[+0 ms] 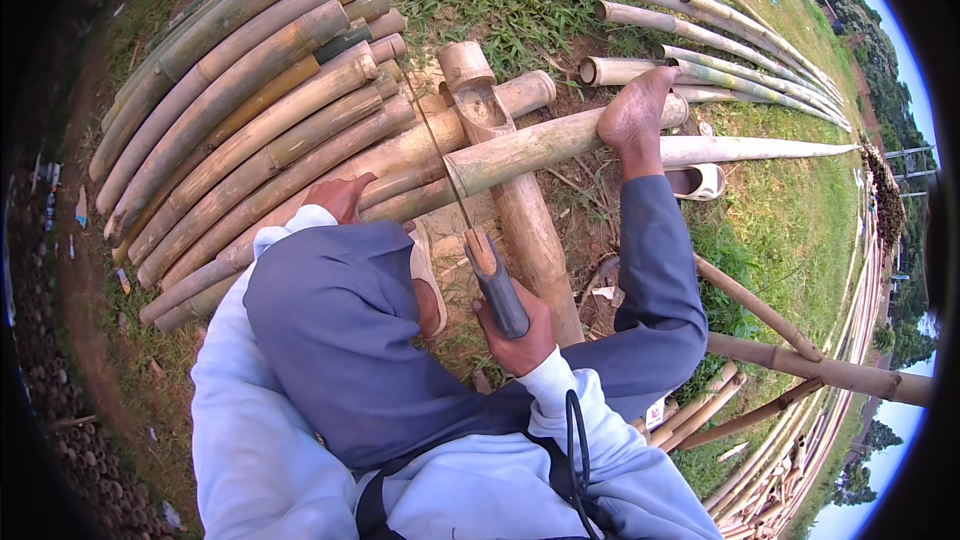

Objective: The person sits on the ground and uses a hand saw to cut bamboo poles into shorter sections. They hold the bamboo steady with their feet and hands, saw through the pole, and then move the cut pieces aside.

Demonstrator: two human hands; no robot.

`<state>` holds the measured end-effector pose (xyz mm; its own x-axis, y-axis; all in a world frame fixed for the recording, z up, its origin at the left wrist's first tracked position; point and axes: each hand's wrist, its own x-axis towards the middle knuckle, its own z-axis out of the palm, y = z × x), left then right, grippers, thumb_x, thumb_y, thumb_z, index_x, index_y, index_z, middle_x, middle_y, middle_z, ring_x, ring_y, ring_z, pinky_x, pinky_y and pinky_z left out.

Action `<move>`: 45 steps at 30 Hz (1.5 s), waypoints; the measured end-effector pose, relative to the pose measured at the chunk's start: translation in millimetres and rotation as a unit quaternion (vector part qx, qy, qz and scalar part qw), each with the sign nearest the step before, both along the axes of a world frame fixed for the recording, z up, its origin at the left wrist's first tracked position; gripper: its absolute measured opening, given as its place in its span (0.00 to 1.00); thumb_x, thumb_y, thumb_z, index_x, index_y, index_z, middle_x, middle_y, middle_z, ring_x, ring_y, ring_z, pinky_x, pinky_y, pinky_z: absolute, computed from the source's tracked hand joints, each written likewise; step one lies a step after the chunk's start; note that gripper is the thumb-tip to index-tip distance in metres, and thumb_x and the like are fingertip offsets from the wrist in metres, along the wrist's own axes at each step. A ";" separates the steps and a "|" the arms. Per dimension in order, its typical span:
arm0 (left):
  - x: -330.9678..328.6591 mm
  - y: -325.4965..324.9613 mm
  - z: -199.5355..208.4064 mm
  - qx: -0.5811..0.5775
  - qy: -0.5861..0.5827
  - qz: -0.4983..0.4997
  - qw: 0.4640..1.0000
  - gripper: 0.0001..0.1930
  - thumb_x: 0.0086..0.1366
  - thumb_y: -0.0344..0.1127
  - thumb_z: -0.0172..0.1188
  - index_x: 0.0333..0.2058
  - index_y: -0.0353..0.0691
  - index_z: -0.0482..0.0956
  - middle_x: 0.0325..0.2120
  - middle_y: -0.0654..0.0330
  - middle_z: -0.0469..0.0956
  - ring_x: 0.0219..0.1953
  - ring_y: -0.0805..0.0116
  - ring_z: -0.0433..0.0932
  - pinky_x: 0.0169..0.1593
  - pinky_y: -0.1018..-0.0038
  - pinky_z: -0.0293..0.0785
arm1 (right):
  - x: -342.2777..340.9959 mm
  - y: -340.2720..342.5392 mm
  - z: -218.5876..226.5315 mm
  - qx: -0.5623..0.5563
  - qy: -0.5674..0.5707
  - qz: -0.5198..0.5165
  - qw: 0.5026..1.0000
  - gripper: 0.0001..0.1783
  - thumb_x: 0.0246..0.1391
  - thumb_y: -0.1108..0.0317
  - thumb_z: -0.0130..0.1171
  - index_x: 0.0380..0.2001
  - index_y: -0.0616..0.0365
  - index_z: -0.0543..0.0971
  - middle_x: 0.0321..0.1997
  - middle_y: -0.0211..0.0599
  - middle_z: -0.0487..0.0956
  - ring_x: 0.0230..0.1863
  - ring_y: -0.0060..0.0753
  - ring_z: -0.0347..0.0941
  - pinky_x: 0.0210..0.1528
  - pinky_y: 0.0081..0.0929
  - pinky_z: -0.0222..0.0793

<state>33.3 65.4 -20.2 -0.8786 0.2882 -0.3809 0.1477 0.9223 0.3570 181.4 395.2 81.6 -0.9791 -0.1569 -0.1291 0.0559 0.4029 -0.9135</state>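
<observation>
My right hand (520, 332) is wrapped round the dark grip of a hand saw (502, 298). Its long thin blade points away from me and crosses a thick bamboo pole (545, 150), standing at a dark cut line in it. On the left part of that pole lies my left hand (343, 199), gripping it, with some fingers hidden behind the pole and my knee. My bare right foot (640, 112) presses on the pole's right end. Beneath the pole is a notched bamboo support (535, 240), crossed by another bamboo length.
A stack of cut bamboo poles (260, 105) fills the left side. Longer poles (720, 25) lie on the grass at far right. An empty sandal (698, 183) sits beside my right leg. A bamboo frame (820, 365) stands at right, with more long poles behind it.
</observation>
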 end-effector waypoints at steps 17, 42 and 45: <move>9.9 13.1 -5.7 -0.007 0.045 0.015 0.999 0.41 0.56 0.57 0.68 0.65 0.46 0.68 0.44 0.46 0.82 0.45 0.43 0.82 0.46 0.51 0.75 | -26.3 -14.8 -32.3 -0.011 0.031 -0.010 0.999 0.12 0.59 0.74 0.65 0.45 0.66 0.79 0.32 0.36 0.81 0.34 0.21 0.74 0.39 0.24 0.71; 28.8 40.5 -23.4 -0.073 0.297 -0.064 0.950 0.39 0.62 0.51 0.60 0.68 0.41 0.62 0.48 0.52 0.74 0.46 0.51 0.78 0.51 0.58 0.74 | -16.9 -22.6 -33.6 0.002 0.090 -0.038 0.995 0.10 0.59 0.77 0.64 0.43 0.68 0.80 0.35 0.40 0.83 0.37 0.27 0.78 0.42 0.28 0.73; 4.6 31.9 -27.8 -0.087 0.382 -0.096 0.915 0.36 0.60 0.47 0.60 0.66 0.41 0.65 0.45 0.53 0.75 0.41 0.53 0.79 0.44 0.61 0.77 | -20.4 -23.4 -34.2 -0.029 0.027 -0.062 0.997 0.10 0.59 0.76 0.65 0.43 0.69 0.80 0.36 0.40 0.83 0.38 0.27 0.78 0.43 0.27 0.73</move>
